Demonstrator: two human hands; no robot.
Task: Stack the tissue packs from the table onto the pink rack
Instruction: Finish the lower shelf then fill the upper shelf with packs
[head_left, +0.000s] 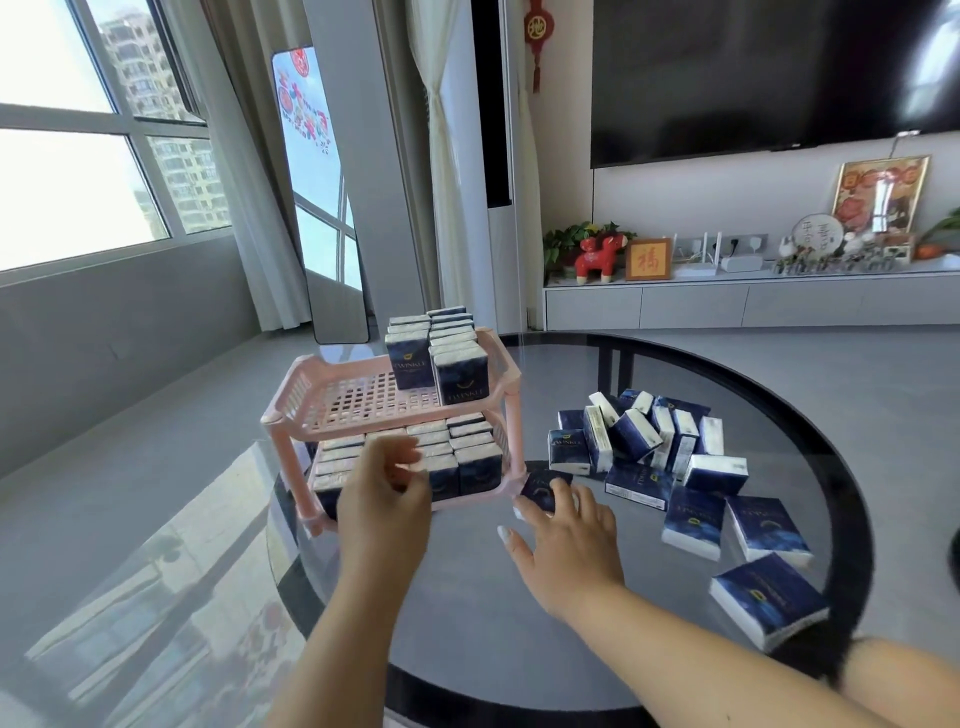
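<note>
Pink rack (332, 387), two tiers, stands on the round glass table (675, 670). Lower tier: appears full of upright tissue packs. Upper tier: two rows at its far right side, the rest of the grid floor bare. Judged roughly halfway or a bit past.

Remaining: loose pile of packs (644, 447) lies just beyond and right of the right hand's fingers; several single packs lie flat nearer the table edge, one large pack (769, 605) to the right of the right forearm.

Right hand (566, 540): fingers spread over one dark pack (543, 491) lying just beside the rack's front right leg, touching its top; grip not yet closed.

Left hand (384, 493): fingers loosely curled in front of the lower tier, holding nothing that can be made out.

Obstacles: the rack's raised rim and corner posts must be cleared; the standing rows could tip.
</note>
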